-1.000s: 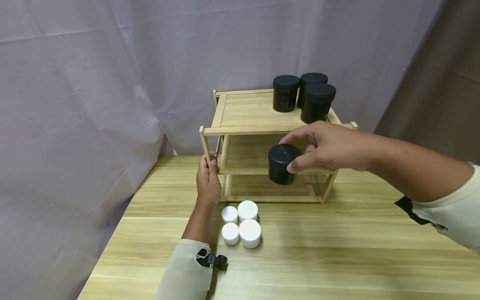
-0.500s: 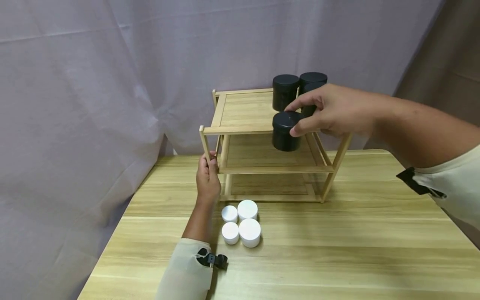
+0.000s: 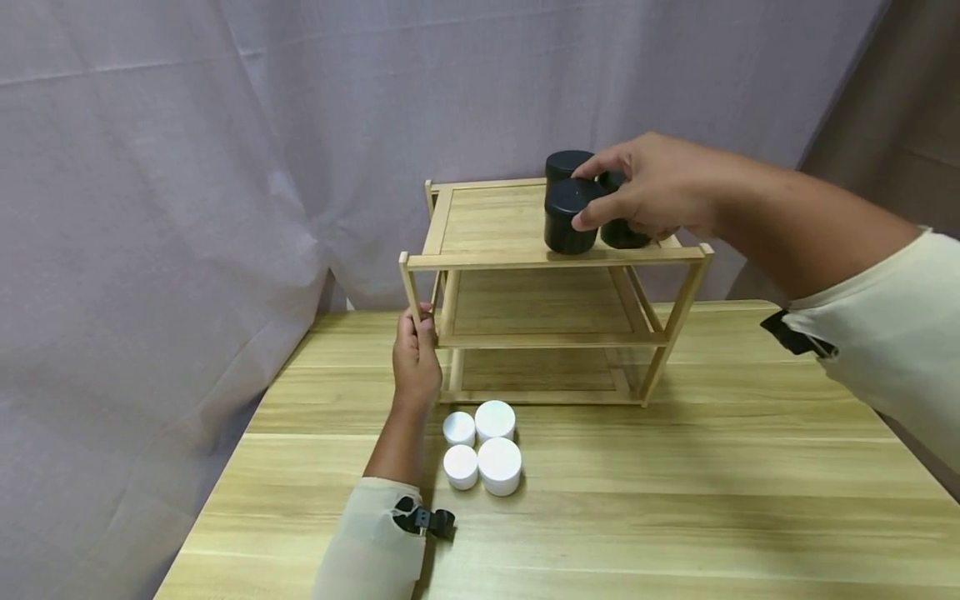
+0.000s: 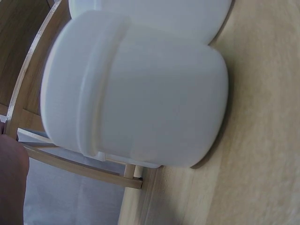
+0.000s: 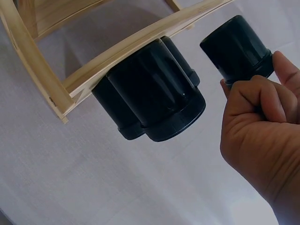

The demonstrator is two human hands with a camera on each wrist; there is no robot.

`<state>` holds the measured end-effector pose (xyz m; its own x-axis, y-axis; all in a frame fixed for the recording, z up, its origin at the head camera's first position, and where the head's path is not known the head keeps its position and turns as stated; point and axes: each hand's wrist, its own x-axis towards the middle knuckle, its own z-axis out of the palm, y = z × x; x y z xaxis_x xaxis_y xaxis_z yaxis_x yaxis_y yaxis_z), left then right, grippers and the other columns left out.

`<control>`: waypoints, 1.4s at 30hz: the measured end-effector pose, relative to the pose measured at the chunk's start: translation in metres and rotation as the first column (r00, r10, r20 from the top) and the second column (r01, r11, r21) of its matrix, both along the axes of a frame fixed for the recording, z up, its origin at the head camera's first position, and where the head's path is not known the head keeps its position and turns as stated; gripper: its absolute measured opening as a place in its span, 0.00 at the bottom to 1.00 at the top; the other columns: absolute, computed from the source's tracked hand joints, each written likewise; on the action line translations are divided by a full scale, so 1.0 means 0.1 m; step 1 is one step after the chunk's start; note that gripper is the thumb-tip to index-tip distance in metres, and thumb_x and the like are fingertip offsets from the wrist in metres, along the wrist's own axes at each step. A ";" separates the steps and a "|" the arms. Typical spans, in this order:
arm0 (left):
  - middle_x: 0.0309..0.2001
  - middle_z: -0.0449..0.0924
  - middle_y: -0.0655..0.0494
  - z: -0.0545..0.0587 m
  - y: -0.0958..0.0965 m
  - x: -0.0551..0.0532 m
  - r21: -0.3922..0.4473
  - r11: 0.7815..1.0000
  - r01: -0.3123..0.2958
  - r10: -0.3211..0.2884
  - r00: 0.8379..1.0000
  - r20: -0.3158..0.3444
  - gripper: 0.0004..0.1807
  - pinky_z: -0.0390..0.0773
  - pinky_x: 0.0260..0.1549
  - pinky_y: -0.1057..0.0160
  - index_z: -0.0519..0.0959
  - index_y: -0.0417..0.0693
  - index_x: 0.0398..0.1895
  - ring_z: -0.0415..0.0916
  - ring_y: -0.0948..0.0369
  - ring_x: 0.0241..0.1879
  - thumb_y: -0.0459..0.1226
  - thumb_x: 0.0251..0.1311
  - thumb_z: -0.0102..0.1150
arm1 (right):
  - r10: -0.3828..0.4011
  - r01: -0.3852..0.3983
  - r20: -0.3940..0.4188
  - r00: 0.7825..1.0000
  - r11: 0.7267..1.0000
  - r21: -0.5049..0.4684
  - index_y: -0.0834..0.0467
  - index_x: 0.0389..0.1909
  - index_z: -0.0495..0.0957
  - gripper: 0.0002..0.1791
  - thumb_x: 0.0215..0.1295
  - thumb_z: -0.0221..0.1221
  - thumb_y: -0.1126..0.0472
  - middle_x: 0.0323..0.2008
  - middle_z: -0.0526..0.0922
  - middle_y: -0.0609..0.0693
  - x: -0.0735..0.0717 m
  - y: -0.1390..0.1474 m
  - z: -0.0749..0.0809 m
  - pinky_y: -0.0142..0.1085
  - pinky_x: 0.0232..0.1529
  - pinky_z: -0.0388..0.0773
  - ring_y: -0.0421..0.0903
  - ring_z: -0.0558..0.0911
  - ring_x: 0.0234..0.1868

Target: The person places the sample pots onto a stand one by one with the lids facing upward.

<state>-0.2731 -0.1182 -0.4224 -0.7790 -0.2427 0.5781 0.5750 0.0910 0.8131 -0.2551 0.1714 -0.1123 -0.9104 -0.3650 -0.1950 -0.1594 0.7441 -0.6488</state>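
My right hand (image 3: 660,187) pinches a black lidded jar (image 3: 570,221) by its lid between thumb and fingers. The jar is upright over the front of the top shelf of a wooden rack (image 3: 487,218); in the right wrist view a gap shows between the jar's base (image 5: 218,54) and the shelf. Beside it, three similar black jars (image 5: 157,89) stand grouped on the shelf's right part, partly hidden by my hand in the head view. Low on the left, my left hand (image 3: 415,362) grips the rack's front left leg.
Several white lidded jars (image 3: 499,467), two sizes, stand together on the wooden table (image 3: 675,517) before the rack, right of my left forearm. One white jar (image 4: 154,93) fills much of the left wrist view. A grey curtain (image 3: 225,167) hangs behind.
My right hand has lifted the black jar from in front of the middle shelf up over the top shelf's front edge. My left hand stays on the rack's leg.
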 end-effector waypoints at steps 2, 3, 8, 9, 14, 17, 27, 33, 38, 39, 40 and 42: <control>0.31 0.64 0.58 0.00 0.00 0.00 -0.003 1.000 -0.001 0.001 1.000 -0.005 0.17 0.69 0.36 0.68 0.70 0.26 0.65 0.65 0.65 0.33 0.33 0.87 0.43 | -0.010 0.011 -0.011 1.000 1.000 0.004 0.50 0.88 0.56 0.46 0.76 0.69 0.55 0.39 0.85 0.50 -0.02 0.00 0.00 0.34 0.21 0.63 0.38 0.60 0.17; 0.31 0.64 0.58 0.00 0.01 0.00 -0.003 1.000 0.000 0.000 1.000 -0.007 0.17 0.69 0.36 0.68 0.70 0.26 0.65 0.65 0.65 0.33 0.33 0.87 0.43 | -0.015 0.015 -0.017 1.000 1.000 0.014 0.50 0.88 0.56 0.46 0.76 0.69 0.54 0.42 0.85 0.51 -0.04 -0.01 0.00 0.35 0.21 0.63 0.38 0.60 0.17; 0.31 0.64 0.58 -0.01 0.02 0.00 -0.007 1.000 0.000 0.000 1.000 -0.009 0.17 0.69 0.36 0.68 0.70 0.25 0.65 0.64 0.65 0.33 0.32 0.87 0.42 | -0.050 0.054 -0.060 0.997 0.996 0.065 0.47 0.88 0.57 0.46 0.75 0.70 0.52 0.63 0.78 0.62 -0.07 -0.03 -0.04 0.36 0.22 0.68 0.41 0.66 0.21; 0.31 0.64 0.58 0.00 0.02 0.00 -0.006 1.000 0.002 -0.002 1.000 -0.008 0.17 0.68 0.36 0.69 0.70 0.26 0.65 0.64 0.65 0.33 0.33 0.87 0.42 | -0.061 0.066 -0.065 0.996 0.995 0.070 0.46 0.88 0.57 0.47 0.75 0.70 0.52 0.67 0.76 0.64 -0.07 -0.04 -0.05 0.36 0.23 0.68 0.41 0.66 0.21; 0.32 0.65 0.58 -0.01 0.03 -0.01 -0.002 1.000 -0.001 0.001 1.000 -0.002 0.16 0.70 0.37 0.68 0.72 0.29 0.65 0.65 0.65 0.34 0.33 0.87 0.43 | -0.120 0.124 -0.080 0.990 0.991 0.047 0.45 0.89 0.54 0.48 0.76 0.69 0.53 0.82 0.61 0.65 -0.06 -0.07 -0.13 0.37 0.27 0.71 0.44 0.73 0.30; 0.32 0.66 0.58 -0.01 0.03 -0.01 0.001 1.000 -0.006 0.006 1.000 0.005 0.16 0.70 0.38 0.69 0.72 0.31 0.65 0.66 0.65 0.34 0.33 0.87 0.44 | -0.136 0.141 -0.096 0.986 0.989 0.048 0.47 0.90 0.53 0.48 0.76 0.68 0.53 0.85 0.58 0.63 -0.07 -0.08 -0.15 0.37 0.30 0.73 0.48 0.76 0.41; 0.33 0.65 0.59 0.00 0.04 -0.02 0.002 1.000 0.009 -0.009 1.000 -0.007 0.17 0.70 0.38 0.65 0.70 0.26 0.65 0.65 0.65 0.34 0.33 0.86 0.43 | -0.132 0.142 -0.098 0.986 0.985 0.101 0.48 0.90 0.50 0.50 0.77 0.68 0.56 0.84 0.56 0.67 -0.10 -0.07 -0.17 0.38 0.34 0.76 0.53 0.76 0.50; 0.33 0.66 0.57 0.00 0.04 -0.01 -0.007 1.000 0.007 -0.007 1.000 -0.009 0.17 0.70 0.38 0.70 0.70 0.25 0.65 0.65 0.65 0.34 0.33 0.87 0.43 | -0.120 0.134 -0.093 0.988 0.979 0.156 0.50 0.91 0.45 0.50 0.79 0.65 0.53 0.86 0.52 0.68 -0.11 -0.08 -0.18 0.44 0.45 0.80 0.58 0.75 0.59; 0.33 0.66 0.57 0.00 0.04 -0.01 0.001 1.000 0.003 -0.003 1.000 -0.004 0.18 0.70 0.38 0.70 0.70 0.25 0.65 0.66 0.65 0.34 0.33 0.86 0.44 | -0.104 0.122 -0.094 0.990 0.971 0.205 0.52 0.91 0.41 0.50 0.82 0.61 0.52 0.88 0.47 0.68 -0.12 -0.11 -0.18 0.54 0.64 0.75 0.63 0.68 0.73; 0.33 0.66 0.57 0.00 0.03 -0.01 0.002 1.000 0.004 -0.004 1.000 -0.004 0.18 0.70 0.38 0.70 0.70 0.25 0.66 0.66 0.65 0.34 0.33 0.86 0.44 | -0.100 0.118 -0.092 0.991 0.969 0.215 0.53 0.91 0.40 0.49 0.82 0.61 0.52 0.88 0.46 0.68 -0.12 -0.11 -0.18 0.55 0.66 0.74 0.63 0.67 0.75; 0.33 0.66 0.57 0.00 0.03 -0.01 0.002 1.000 0.006 -0.006 1.000 -0.004 0.18 0.70 0.38 0.70 0.70 0.25 0.66 0.66 0.65 0.34 0.33 0.86 0.44 | -0.097 0.115 -0.088 0.991 0.969 0.218 0.53 0.91 0.40 0.49 0.83 0.60 0.52 0.88 0.46 0.69 -0.12 -0.11 -0.17 0.56 0.67 0.74 0.64 0.67 0.75; 0.33 0.66 0.57 -0.01 0.03 -0.02 0.003 1.000 0.008 -0.008 1.000 -0.009 0.18 0.70 0.38 0.70 0.70 0.25 0.66 0.66 0.65 0.34 0.33 0.86 0.44 | -0.093 0.109 -0.078 0.993 0.969 0.222 0.54 0.91 0.39 0.49 0.84 0.59 0.53 0.87 0.47 0.69 -0.12 -0.11 -0.16 0.55 0.67 0.74 0.64 0.67 0.76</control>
